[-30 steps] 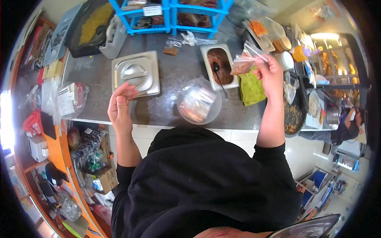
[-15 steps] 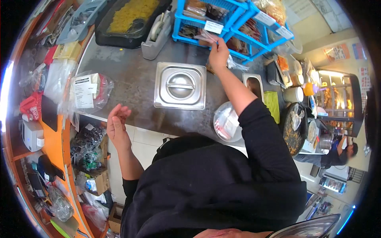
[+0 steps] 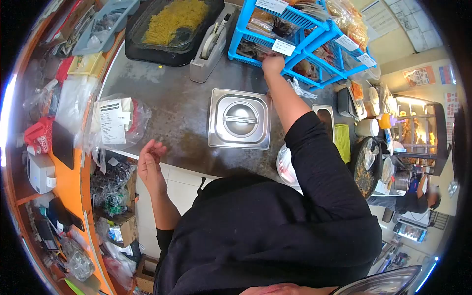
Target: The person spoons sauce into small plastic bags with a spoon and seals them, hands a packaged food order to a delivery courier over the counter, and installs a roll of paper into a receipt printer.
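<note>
My right hand point(image 3: 273, 65) reaches into the lower compartment of a stacked blue plastic basket rack point(image 3: 244, 60), just under a white label point(image 3: 283, 47). Its fingers are hidden among the packets inside, so what they hold does not show. My left hand point(image 3: 152, 160) hovers by the counter's near edge, fingers apart and holding nothing. To its upper left lies a clear plastic bag point(image 3: 139, 120) with a printed receipt point(image 3: 112, 126). Between my hands a square steel pan with a handled lid point(image 3: 240, 119) sits on the dark counter.
A grey tape dispenser point(image 3: 206, 59) and a black tray point(image 3: 137, 46) of yellow food stand at the back. Right of my arm are a narrow steel container point(image 3: 324, 114) and a green cloth point(image 3: 342, 140). Another person point(image 3: 415, 200) is at the far right.
My right hand has moved from in front of the rack, where it held a small clear packet, into the lower compartment. The view has shifted, and my left hand stays open.
</note>
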`<state>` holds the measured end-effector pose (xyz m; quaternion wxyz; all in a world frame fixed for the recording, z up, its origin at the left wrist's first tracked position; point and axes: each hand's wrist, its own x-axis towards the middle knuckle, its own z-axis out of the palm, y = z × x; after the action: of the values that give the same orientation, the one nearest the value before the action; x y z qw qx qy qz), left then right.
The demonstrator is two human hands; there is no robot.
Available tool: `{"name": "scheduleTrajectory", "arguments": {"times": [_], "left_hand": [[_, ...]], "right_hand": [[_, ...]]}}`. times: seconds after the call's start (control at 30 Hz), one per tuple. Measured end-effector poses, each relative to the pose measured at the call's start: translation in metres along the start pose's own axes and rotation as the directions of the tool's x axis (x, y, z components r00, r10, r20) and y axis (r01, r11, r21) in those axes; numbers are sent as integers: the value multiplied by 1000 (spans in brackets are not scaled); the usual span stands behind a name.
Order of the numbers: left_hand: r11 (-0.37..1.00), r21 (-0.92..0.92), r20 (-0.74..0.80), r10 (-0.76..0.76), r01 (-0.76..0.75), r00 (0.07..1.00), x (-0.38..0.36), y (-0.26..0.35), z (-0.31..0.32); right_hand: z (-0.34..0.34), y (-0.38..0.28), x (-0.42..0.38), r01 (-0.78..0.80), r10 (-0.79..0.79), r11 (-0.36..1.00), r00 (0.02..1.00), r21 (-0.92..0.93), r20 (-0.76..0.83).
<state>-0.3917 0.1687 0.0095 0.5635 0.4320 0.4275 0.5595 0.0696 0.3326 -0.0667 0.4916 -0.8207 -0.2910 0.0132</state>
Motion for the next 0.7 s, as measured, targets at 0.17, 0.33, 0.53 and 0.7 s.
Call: {"name": "scheduleTrajectory", "arguments": {"times": [0.17,0.33,0.53,0.7], "left_hand": [[1000,2,36,8,-8,999,8,0,3],[1000,-11,45,-22,22,999,10,-11,1],[1000,6,129,-30,30,991,16,-5,19],[1000,21,116,-25,22,993,14,-4,12]], "right_hand": [[-59,-33,-16,-133,145,989,936,-57,322],[-137,4,-55,102,155,804,915,-586,373],[-130,79,-58,-36,258,876,877,-480,405],[-124,50,-65,-248,129,958,815,140,566]]}}
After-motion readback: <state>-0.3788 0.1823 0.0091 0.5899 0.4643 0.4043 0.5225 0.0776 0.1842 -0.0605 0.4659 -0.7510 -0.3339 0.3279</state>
